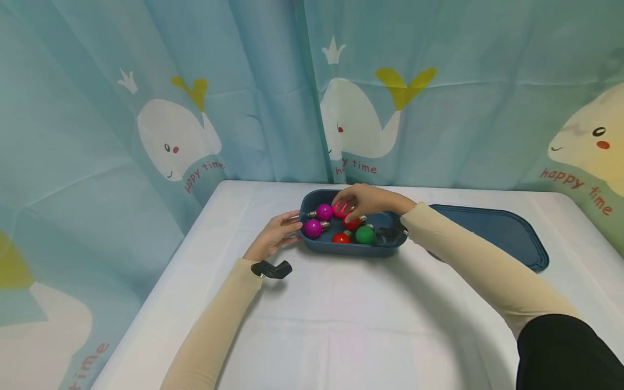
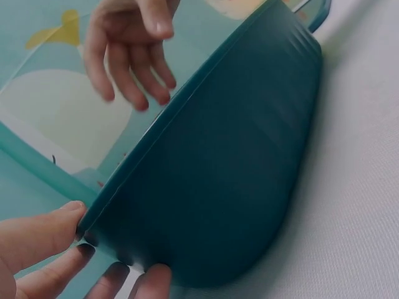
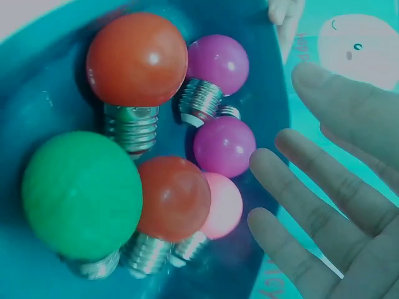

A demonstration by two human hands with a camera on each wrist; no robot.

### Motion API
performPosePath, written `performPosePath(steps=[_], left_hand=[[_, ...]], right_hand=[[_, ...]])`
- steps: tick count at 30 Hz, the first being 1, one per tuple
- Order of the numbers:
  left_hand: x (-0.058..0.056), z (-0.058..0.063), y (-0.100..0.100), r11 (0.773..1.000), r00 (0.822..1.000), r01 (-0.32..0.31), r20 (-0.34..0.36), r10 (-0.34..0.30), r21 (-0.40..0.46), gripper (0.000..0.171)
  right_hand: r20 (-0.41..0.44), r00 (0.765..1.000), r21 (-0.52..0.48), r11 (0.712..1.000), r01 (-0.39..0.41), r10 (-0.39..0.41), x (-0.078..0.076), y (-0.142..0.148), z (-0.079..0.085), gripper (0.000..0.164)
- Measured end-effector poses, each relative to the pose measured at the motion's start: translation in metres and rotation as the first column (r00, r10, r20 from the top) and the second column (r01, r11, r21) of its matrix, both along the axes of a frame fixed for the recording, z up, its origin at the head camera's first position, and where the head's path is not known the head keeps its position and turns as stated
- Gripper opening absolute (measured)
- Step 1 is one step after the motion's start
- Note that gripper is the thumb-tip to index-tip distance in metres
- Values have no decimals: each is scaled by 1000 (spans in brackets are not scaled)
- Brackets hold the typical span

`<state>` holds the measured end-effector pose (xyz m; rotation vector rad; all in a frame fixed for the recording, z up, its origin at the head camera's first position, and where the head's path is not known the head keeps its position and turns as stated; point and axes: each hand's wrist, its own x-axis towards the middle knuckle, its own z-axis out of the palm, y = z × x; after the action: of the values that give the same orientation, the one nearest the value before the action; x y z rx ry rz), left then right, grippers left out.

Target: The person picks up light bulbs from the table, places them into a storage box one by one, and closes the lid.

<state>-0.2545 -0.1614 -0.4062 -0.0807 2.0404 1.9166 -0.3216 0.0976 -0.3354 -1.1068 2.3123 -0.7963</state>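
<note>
A dark blue plastic tub (image 1: 348, 249) stands toward the back of the table, holding several round light bulbs with metal screw bases. Among them are a green bulb (image 3: 81, 193), red bulbs (image 3: 137, 59) and purple bulbs (image 3: 224, 146); one pinkish bulb (image 3: 222, 205) is partly covered by a red one. My left hand (image 1: 277, 234) touches the tub's left end, its fingers (image 2: 43, 233) at the rim and outer wall. Over the bulbs hovers my right hand (image 1: 365, 199), fingers spread and nothing held, as the right wrist view shows.
To the right of the tub lies a flat dark blue tray or lid (image 1: 492, 235), partly behind my right sleeve. A white cloth covers the table (image 1: 341, 319). Behind and to the left hangs a blue-green curtain (image 1: 273, 103) printed with whales.
</note>
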Motion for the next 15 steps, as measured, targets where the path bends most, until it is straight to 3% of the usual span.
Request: performPosePath(steps=[8,15], left_hand=[[2,3,0,998,999,-8,-33,6,-67,52],[7,16,10,979,988,-70,-147,42,-192,51]], right_hand=[[-27,999,-46,998,45,-46,20,28,14,46],[-68,992,-80,992,102,-108,37,59,23,47]])
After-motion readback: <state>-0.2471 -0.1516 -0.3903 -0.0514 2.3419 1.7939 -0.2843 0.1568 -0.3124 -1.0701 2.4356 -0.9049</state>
